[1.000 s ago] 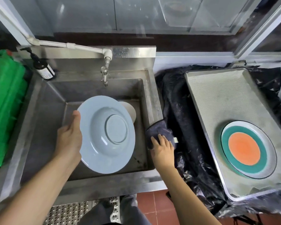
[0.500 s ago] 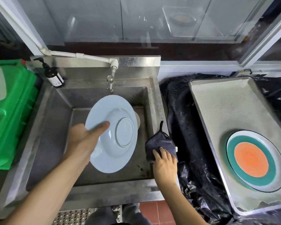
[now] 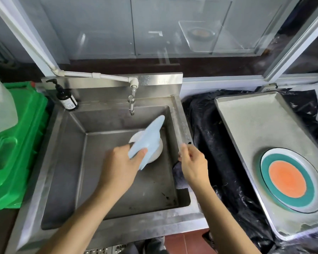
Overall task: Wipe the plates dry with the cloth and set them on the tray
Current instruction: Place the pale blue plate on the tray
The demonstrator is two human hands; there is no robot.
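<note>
Two plates sit over the sink (image 3: pixel 66 162): the pale blue plate (image 3: pixel 150 138) in my left hand (image 3: pixel 119 167) and a white plate (image 3: pixel 154 153) lying in the basin behind it. My left grip pinches the blue plate at its near rim, thumb on top, and tilts it nearly edge-on, which I judge lets water run off into the basin and turns a face toward the cloth. My right hand (image 3: pixel 193 164) hovers at the sink's right rim, fingers loosely curled. The dark cloth (image 3: pixel 178 176) lies bunched just under it on the rim; whether my fingers have hold of it I cannot tell. That hand is placed, I think, to bring the cloth across to the plate. Further right, the tray (image 3: pixel 255 125) rests on black plastic (image 3: pixel 209 134), close enough for a short carry. One striped plate (image 3: pixel 290 180) already lies flat at its near end, leaving the far end for the next.
</note>
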